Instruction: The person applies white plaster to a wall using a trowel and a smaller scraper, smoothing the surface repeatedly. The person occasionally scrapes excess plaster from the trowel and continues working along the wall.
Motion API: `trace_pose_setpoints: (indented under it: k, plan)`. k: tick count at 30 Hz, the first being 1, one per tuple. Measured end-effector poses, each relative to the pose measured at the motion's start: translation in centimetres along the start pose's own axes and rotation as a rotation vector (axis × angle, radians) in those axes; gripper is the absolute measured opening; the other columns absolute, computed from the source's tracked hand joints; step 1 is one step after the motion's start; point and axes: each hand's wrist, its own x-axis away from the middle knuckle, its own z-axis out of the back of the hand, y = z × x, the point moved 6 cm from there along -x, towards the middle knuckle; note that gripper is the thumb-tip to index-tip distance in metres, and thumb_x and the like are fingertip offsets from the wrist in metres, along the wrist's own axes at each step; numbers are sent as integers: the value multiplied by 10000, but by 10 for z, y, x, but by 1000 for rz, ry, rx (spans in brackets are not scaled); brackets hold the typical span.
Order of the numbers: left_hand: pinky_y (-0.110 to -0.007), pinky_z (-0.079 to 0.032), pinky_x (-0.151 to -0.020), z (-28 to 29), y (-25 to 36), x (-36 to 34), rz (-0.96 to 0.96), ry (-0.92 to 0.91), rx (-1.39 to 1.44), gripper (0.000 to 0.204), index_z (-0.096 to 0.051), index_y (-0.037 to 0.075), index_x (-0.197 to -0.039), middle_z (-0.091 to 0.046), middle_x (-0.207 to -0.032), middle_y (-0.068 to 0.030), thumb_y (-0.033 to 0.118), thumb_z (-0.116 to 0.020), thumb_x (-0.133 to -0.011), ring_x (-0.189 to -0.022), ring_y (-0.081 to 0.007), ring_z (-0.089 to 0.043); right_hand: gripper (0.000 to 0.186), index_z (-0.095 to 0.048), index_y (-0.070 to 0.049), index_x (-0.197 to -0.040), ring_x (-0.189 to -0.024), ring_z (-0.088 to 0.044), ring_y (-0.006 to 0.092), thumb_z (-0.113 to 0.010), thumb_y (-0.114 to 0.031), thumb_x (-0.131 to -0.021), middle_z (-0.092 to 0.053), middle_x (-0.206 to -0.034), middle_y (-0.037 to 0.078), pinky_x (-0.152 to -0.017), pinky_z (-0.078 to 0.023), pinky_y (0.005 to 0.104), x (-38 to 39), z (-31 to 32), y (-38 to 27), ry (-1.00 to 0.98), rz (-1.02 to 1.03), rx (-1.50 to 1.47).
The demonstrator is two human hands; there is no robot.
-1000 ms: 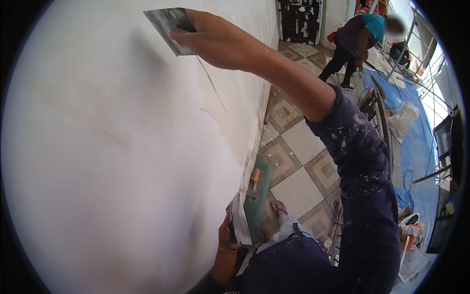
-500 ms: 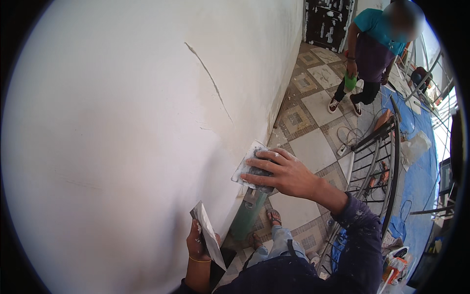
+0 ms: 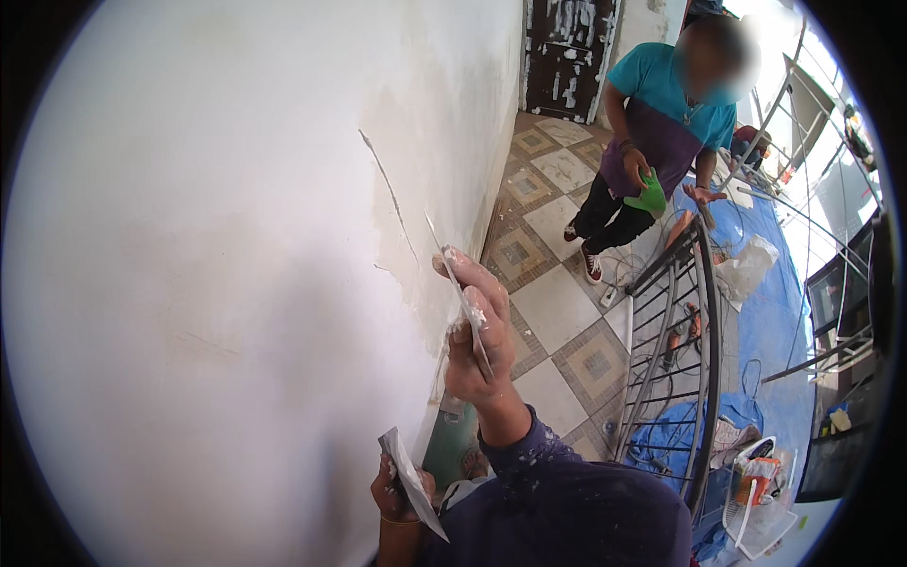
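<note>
My right hand (image 3: 484, 331) is raised beside the white wall (image 3: 236, 236), closed around a flat putty blade (image 3: 465, 300) seen almost edge-on. Its tip points up near the lower end of a long slanting crack (image 3: 387, 184) in the plaster. White filler smears the fingers. Lower down, close to the wall, my left hand (image 3: 397, 489) grips a flat metal plate (image 3: 413, 484), tilted. Whether the blade touches the wall, I cannot tell.
A person (image 3: 661, 123) in a teal and purple shirt stands ahead on the tiled floor (image 3: 557, 307), holding a green object (image 3: 647, 196). To the right are a black metal railing (image 3: 707, 331), blue sheeting (image 3: 770, 274) and a white basket (image 3: 761, 510). Below my right arm is a green surface (image 3: 446, 444).
The view has swung right. My right hand has moved up and closer to the wall, turning its blade edge-on. The other person appears nearer, with one palm now turned out.
</note>
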Motion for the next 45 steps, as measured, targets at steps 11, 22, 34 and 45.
trace_pose_setpoints:
  k: [11, 22, 34, 45]
  plan:
    - [-389, -461, -398, -61, 32, -22, 308, -168, -49, 414, -610, 33, -1007, -615, -704, -202, 414, -452, -961, -472, -323, -560, 517, -563, -108, -1297, -1243, -500, 291, -602, 44, -804, -557, -1321, 78, -1031, -413, 417, -67, -16, 47, -154, 144, 415]
    - [-364, -427, -401, 7, 40, -38, 328, 181, 6, 449, -596, 8, -897, -584, -619, -182, 395, -389, -993, -396, -282, -497, 519, -604, -204, -1268, -1233, -503, 222, -656, -29, -783, -575, -1322, -30, -1015, -410, 377, -101, -44, 119, -236, 344, 656]
    - [-323, -414, -386, 32, 32, -35, 441, -14, -13, 334, -492, 60, -1075, -636, -745, -147, 347, -331, -1018, -461, -241, -569, 564, -613, -205, -1255, -1223, -505, 221, -615, 66, -760, -572, -1328, -22, -1052, -349, 425, 80, -7, 222, -349, -44, 564]
    - [-338, -401, -400, 33, 30, -34, 493, 265, 43, 493, -611, 0, -880, -574, -590, -146, 430, -396, -990, -409, -267, -504, 541, -530, -119, -1327, -1261, -462, 299, -555, 68, -820, -535, -1360, 67, -1044, -343, 407, 331, 0, 185, -251, -863, 429]
